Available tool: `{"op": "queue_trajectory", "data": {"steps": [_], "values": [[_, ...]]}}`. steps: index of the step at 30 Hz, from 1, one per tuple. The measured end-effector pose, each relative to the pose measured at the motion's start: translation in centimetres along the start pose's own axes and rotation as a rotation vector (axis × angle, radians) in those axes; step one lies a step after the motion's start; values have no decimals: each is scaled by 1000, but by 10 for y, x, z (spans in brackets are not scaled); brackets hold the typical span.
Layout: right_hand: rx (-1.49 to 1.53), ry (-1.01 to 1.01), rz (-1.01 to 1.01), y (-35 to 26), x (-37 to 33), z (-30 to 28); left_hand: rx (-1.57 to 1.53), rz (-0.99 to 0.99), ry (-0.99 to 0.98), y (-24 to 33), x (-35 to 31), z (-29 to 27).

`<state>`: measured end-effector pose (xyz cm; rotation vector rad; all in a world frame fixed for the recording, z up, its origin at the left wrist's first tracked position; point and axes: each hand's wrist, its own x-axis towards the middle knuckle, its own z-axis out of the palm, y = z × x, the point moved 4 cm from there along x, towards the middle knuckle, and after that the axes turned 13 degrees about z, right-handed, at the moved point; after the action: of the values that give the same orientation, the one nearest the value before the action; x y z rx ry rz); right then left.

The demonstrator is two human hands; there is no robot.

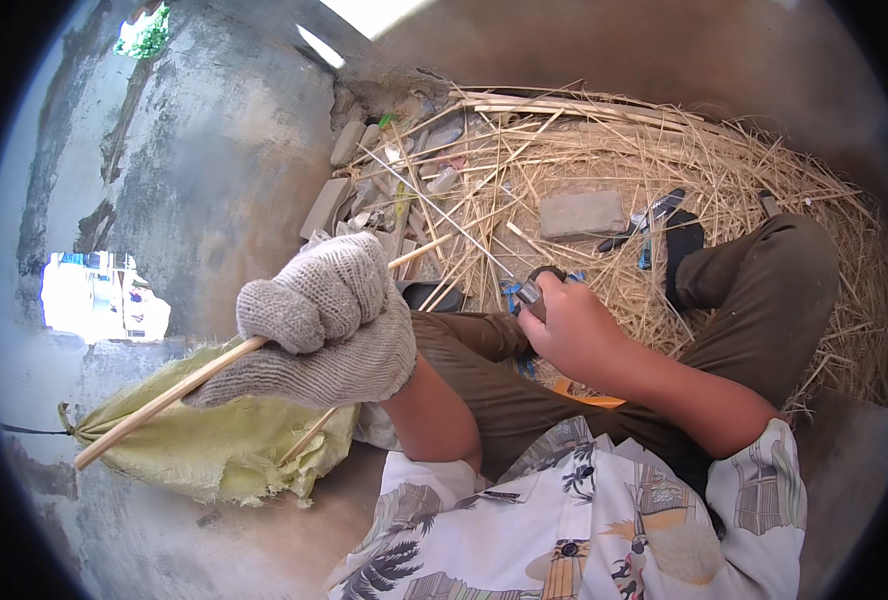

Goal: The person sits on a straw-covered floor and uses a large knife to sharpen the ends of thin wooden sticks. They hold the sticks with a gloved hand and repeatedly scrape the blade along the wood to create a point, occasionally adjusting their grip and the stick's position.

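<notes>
A grey knitted work glove covers my left hand point(314, 325), which is closed around a long, pale stick that looks like split bamboo point(169, 400). The stick slants from lower left to upper right, and its far end comes out beyond the glove. My bare right hand point(576, 325) is closed on a short tool with a dark grip and metal part point(532, 292), held above my lap. Fingers hide much of it, so its exact kind is unclear. A thin pale rod point(434, 205) ends near this tool; whether they are joined I cannot tell.
Straw-like shavings and thin strips point(764, 190) cover the floor ahead and right. Among them lie a brick point(581, 215) and a sandal point(654, 215) by my foot. Rubble point(349, 190) lines the wall at left. A yellow-green woven sack point(224, 450) rests beside me.
</notes>
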<state>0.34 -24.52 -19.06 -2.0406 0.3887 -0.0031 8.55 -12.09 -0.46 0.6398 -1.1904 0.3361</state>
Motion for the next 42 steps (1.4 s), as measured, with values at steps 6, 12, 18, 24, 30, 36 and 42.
{"op": "queue_trajectory", "data": {"steps": [6,12,18,24,30,36,42], "values": [[65,19,-248,-22,-19,-8,53,50,34,16,9,-15],[-15,172,-385,-14,-6,-6,61,267,117,72,15,-14],[-113,200,-357,-16,-5,-16,101,373,55,104,16,-3],[-211,304,-426,-10,4,-24,69,439,64,109,13,0],[-190,269,-588,-41,-27,-33,82,412,78,105,13,-3],[-125,377,-408,-19,2,-43,43,541,49,129,11,5],[-76,339,-386,-21,-2,-34,50,499,-1,120,15,8]]}}
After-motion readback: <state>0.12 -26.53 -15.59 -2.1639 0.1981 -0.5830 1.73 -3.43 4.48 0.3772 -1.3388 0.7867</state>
